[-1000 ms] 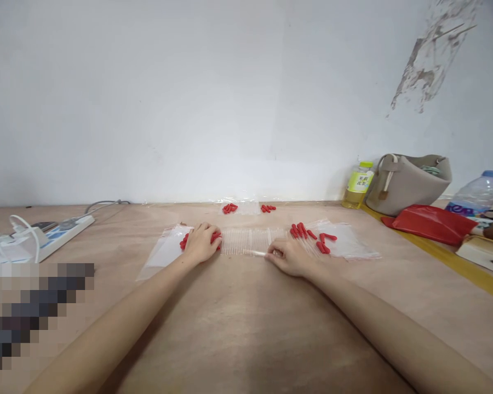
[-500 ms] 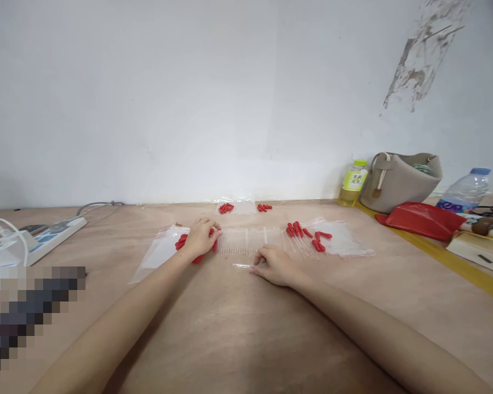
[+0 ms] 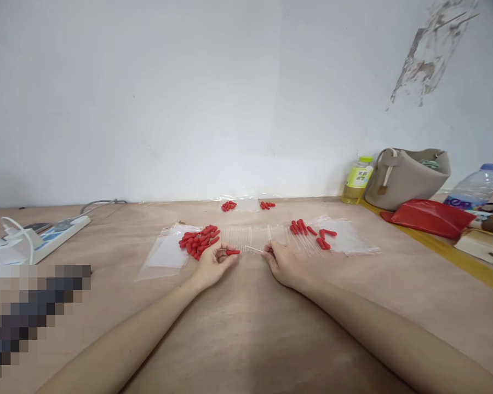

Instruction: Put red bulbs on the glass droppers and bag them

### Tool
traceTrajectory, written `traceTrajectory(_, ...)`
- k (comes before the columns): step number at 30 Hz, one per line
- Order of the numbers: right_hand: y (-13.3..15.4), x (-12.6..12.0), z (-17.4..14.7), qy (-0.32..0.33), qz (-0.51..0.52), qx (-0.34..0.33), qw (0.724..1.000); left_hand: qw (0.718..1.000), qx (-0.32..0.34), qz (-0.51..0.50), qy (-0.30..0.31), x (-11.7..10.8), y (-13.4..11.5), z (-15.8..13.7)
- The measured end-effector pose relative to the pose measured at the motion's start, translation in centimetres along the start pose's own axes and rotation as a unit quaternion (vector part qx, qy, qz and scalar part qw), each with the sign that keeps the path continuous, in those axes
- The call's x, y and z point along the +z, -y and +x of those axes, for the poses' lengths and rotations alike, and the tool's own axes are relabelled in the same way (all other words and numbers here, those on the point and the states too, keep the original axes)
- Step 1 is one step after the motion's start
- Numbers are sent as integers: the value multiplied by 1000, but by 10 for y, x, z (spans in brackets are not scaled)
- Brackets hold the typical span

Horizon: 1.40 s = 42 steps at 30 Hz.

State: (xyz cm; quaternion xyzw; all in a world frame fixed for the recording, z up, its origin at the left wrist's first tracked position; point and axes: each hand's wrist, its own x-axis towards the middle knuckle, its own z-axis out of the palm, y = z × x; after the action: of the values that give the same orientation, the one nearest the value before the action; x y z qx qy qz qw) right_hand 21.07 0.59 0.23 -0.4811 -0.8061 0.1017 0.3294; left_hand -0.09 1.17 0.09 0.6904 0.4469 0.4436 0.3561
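Observation:
Between the fingertips of my left hand [image 3: 214, 266] is a red rubber dropper bulb [image 3: 233, 252], its narrow end pointing right. My right hand [image 3: 284, 264] pinches a thin clear dropper tube [image 3: 253, 249], whose free end faces the bulb across a small gap. Behind both hands lies a row of clear tubes [image 3: 246, 234] side by side. A pile of red bulbs [image 3: 195, 241] rests left of the row, beyond my left hand. To the right, several tubes with red bulbs on them [image 3: 299, 227] lie together, and loose red bulbs [image 3: 322, 241] are beside them.
Plastic bags [image 3: 166, 254] lie at left and more clear bags [image 3: 351, 238] at right. Small groups of bulbs [image 3: 229, 206] sit by the wall. A tea bottle [image 3: 357, 181], a grey bag [image 3: 408, 178] and a red pouch [image 3: 429, 218] stand at right; a power strip [image 3: 61, 239] is at left.
My left hand has come away from the bulb pile, moving right and nearer with a red bulb. My right hand has shifted slightly, bringing the tube's free end up towards the bulb.

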Motion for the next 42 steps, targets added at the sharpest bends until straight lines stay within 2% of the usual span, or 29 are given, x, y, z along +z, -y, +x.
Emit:
traceTrajectory(3,0,5,-1,-11,14,-35,999,1000,19,19,7,2,4,-2)
traceTrajectory(6,-2,10,-2,-21,10,-57,998,996,50,67,-12,4,3,-4)
traceTrajectory(9,-5,13,-1,-27,17,-66,997,992,86,86,-34,4,2,-4)
traceTrajectory(13,-8,13,-1,-15,21,-74,997,990,95,96,-38,4,4,-3)
traceTrajectory(18,-4,9,-1,10,29,-78,996,984,94,150,-6,4,2,-4)
traceTrajectory(26,-5,2,2,38,83,-74,993,964,157,207,56,1,-9,-7)
traceTrajectory(31,-9,1,2,30,50,-80,995,947,186,240,101,2,-11,-10)
traceTrajectory(37,-5,-1,1,3,-9,-106,994,944,181,258,99,3,-12,-10)
traceTrajectory(42,-3,-4,0,17,-29,-125,992,933,202,281,99,3,-9,-11)
